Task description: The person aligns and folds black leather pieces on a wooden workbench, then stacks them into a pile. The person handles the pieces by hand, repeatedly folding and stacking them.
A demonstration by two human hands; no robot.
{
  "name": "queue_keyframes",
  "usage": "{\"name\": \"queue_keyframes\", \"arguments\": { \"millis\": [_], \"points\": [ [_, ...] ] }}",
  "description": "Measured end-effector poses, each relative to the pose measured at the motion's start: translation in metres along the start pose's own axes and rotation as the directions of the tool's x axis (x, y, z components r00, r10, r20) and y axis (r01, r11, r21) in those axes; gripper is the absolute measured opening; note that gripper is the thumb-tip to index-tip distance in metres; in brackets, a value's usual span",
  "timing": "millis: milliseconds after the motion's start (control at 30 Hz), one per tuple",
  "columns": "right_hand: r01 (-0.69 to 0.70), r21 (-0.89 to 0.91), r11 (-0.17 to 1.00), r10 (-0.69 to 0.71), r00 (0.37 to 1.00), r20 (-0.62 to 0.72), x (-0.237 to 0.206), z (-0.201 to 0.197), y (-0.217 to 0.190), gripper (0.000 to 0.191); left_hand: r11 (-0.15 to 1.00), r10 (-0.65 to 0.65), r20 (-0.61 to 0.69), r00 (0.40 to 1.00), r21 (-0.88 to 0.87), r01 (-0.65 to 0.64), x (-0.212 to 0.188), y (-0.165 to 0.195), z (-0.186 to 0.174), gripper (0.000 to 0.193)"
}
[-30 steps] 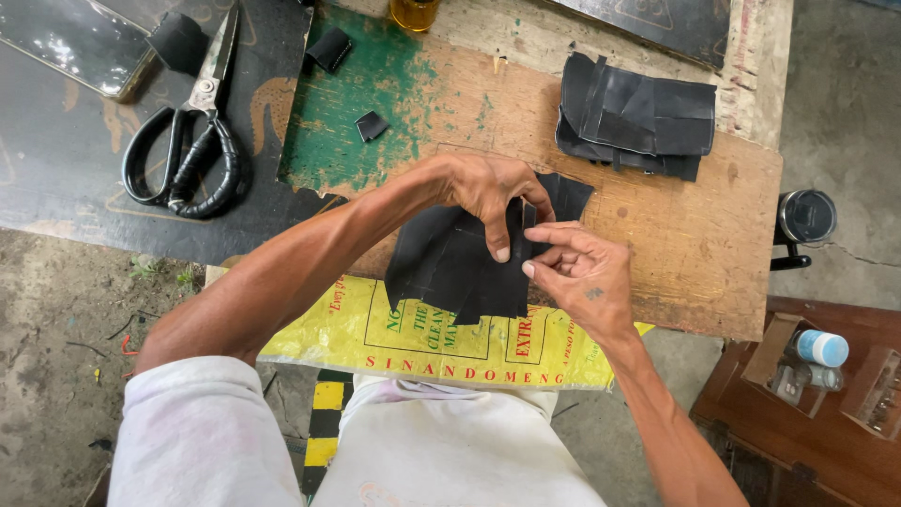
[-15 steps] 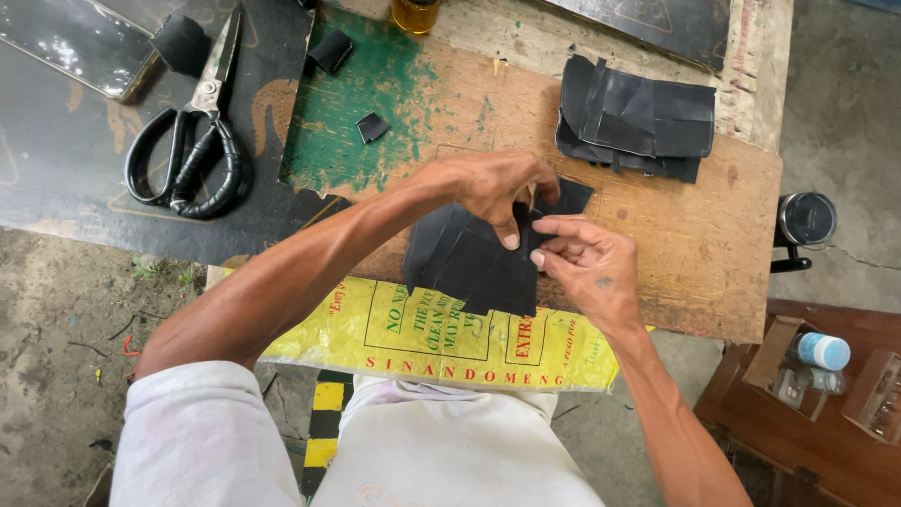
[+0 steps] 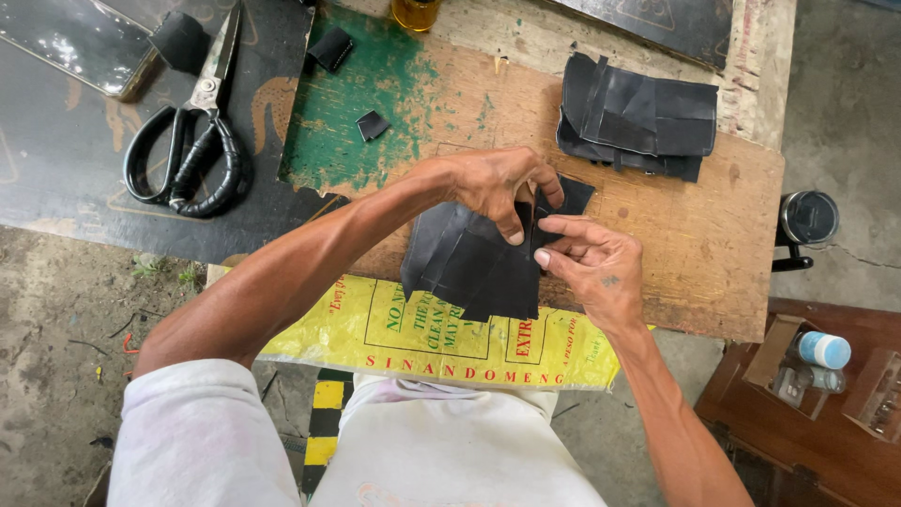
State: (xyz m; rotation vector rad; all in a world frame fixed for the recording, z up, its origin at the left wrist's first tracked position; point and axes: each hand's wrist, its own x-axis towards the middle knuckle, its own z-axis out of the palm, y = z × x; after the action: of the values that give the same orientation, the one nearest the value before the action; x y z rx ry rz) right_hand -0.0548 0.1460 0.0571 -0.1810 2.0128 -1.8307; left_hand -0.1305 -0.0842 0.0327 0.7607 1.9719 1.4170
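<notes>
Both your left hand (image 3: 497,183) and right hand (image 3: 591,263) pinch black leather pieces (image 3: 479,268) above the surface (image 3: 694,235); a loose grip could let layers slide apart.

There is one view only, from a camera on the person's head, looking almost straight down and close over the wooden board (image 3: 657,235). It probably tilts slightly forward, as the lap fills the bottom edge.
</notes>
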Motion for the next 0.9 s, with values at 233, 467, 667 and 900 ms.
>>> {"name": "queue_keyframes", "arguments": {
  "millis": [233, 467, 667, 900],
  "points": [
    [0.09, -0.081, 0.993, -0.092, 0.995, -0.022, -0.002, 0.007, -0.002, 0.035, 0.999, 0.044, -0.006, 0.999, -0.004, -0.044, 0.004, -0.006, 0.002, 0.074],
    [0.018, -0.155, 0.988, -0.023, 0.999, -0.033, -0.005, 0.008, -0.004, 0.039, 0.992, -0.008, 0.013, 1.0, 0.126, 0.007, 0.009, -0.001, 0.004, 0.078],
    [-0.096, -0.107, 0.99, 0.097, 0.995, 0.003, -0.002, 0.002, 0.001, 0.046, 0.971, -0.033, -0.056, 0.998, 0.236, 0.045, 0.008, -0.003, 0.008, 0.071],
    [-0.072, 0.059, 0.996, 0.073, 0.997, -0.023, -0.002, -0.002, 0.022, 0.046, 0.995, 0.1, -0.113, 0.989, 0.04, -0.096, 0.003, -0.023, 0.014, 0.068]
  ]
}}
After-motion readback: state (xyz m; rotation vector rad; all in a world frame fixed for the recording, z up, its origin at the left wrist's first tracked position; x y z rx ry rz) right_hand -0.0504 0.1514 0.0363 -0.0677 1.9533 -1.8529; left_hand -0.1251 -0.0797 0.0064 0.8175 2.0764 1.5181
